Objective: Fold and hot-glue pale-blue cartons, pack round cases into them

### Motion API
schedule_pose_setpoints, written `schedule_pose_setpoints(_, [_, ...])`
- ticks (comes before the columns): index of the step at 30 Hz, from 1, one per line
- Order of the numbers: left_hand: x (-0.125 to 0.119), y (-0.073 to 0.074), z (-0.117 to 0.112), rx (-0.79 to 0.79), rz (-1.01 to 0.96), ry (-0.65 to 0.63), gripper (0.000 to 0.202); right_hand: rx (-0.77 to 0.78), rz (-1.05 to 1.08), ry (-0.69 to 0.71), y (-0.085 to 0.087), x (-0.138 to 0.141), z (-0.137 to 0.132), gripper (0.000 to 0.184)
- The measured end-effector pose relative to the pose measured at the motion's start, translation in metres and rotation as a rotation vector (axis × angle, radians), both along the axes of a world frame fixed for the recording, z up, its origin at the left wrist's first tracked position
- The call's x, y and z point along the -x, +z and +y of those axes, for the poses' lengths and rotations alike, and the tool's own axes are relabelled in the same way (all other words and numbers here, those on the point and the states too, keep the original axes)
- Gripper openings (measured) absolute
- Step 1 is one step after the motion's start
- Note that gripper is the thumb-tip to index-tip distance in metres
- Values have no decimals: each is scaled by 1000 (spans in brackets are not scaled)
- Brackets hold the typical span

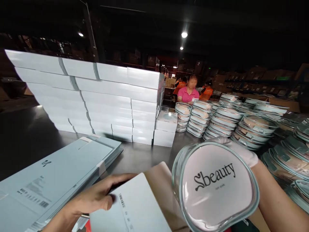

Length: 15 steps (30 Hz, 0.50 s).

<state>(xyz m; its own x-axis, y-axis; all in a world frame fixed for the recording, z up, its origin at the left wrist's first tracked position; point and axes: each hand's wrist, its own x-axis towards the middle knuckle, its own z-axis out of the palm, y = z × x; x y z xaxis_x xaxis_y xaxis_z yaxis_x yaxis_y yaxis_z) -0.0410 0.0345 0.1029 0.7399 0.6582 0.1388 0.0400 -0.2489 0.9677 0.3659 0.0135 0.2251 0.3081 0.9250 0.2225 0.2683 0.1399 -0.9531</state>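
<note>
- Nearest the camera, low and right of centre, the right hand [238,151] in a pale glove holds a clear round case [215,187] from behind, its fingers curled over the top rim; a pink pad inside bears the printed word "Sbeauty".
- Left of the case, the bare left hand [101,195] rests on an open white box [135,209], thumb and fingers pinching its edge.
- Further left of the case lie flat pale-blue cartons [55,174] on the dark surface [21,141].
- Behind the case stands a tall stack of white boxes [96,100].
- Right of and behind the case, stacks of the same round cases [224,124] each hold a pink pad.
- Beyond those stacks sits a person in a pink shirt [188,94].
</note>
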Motion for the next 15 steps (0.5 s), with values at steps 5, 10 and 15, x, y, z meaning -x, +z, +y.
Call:
schedule_pose_setpoints(5, [-10,-4,13,-54,29,-12,100,303,-425,661,36,77,-1,35])
schedule_pose_setpoints(10, [-25,-54,2,-60,-78,269,112,-270,-392,316,13,95,-27,20])
schedule_pose_setpoints(15, [-36,-125,-22,-64,-185,551,104,-445,-168,48,-75,83,-63,12])
